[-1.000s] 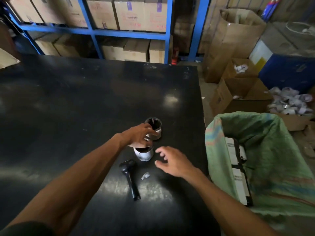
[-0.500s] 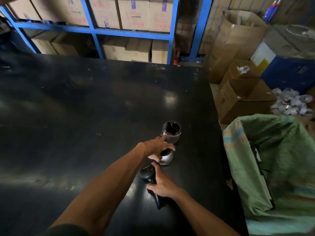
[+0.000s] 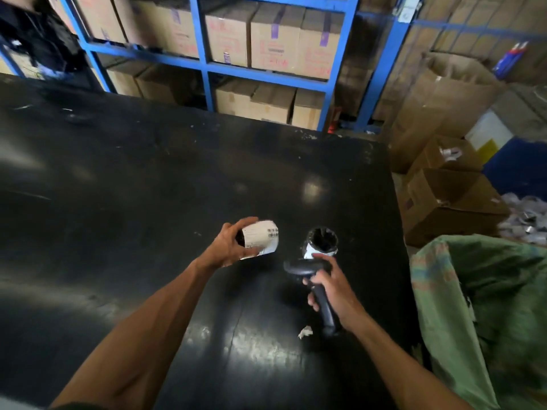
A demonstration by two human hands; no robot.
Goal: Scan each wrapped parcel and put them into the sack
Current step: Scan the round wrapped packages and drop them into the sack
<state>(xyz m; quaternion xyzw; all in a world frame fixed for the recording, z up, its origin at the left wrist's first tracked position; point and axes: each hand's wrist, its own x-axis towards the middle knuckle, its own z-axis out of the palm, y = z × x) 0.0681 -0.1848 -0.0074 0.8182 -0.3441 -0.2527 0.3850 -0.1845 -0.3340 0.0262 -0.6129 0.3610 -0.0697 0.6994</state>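
1. My left hand grips a wrapped parcel, fingers curled round its dark end, and holds it up off the counter.
2. That parcel is a short cylinder lying on its side: its long axis runs roughly left to right, free end pointing right toward the scanner, white barcode label facing up.
3. My right hand is wrapped round the handle of a black handheld barcode scanner; the handle slants down to the right and the head points left, toward the parcel. Parcel and scanner head are near each other but apart.
4. A second wrapped parcel stands upright on the counter just beyond the scanner head, its dark open top facing up.
5. A small white paper scrap lies on the counter beside the bottom of the handle.
6. The counter is black, glossy and scuffed.
7. A green woven sack stands open just off the counter's right edge.
8. Behind are blue shelving stacked with cardboard boxes, and open cartons on the floor at right.
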